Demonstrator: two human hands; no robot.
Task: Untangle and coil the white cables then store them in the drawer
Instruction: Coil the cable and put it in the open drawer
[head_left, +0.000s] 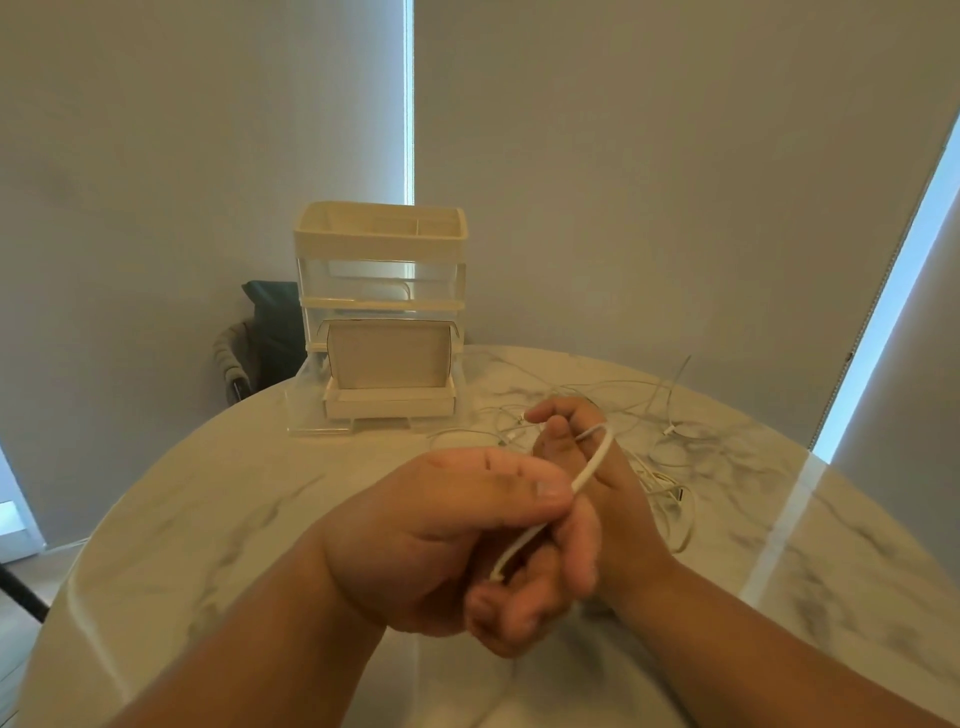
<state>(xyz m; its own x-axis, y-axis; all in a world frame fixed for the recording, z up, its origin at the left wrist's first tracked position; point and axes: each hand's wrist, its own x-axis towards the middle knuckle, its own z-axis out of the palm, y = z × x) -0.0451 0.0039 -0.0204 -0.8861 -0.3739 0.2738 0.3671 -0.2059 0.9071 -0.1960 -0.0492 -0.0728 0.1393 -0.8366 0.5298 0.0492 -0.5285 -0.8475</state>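
Pinching the white cable (589, 470), left hand (441, 535) half-hides right hand (615, 470).

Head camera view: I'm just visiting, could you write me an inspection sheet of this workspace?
Surface: round marble-pattern table, glossy.
Job's things: drawer unit at the table's far edge, bottom drawer pulled open.
Clutter: open white box in that drawer.
Hands: left hand pinches a white cable; right hand holds its loop.
Cables: loose white cables tangled on the table beyond the hands.
Surroundings: grey blinds, bright window gaps, dark chair behind the table.
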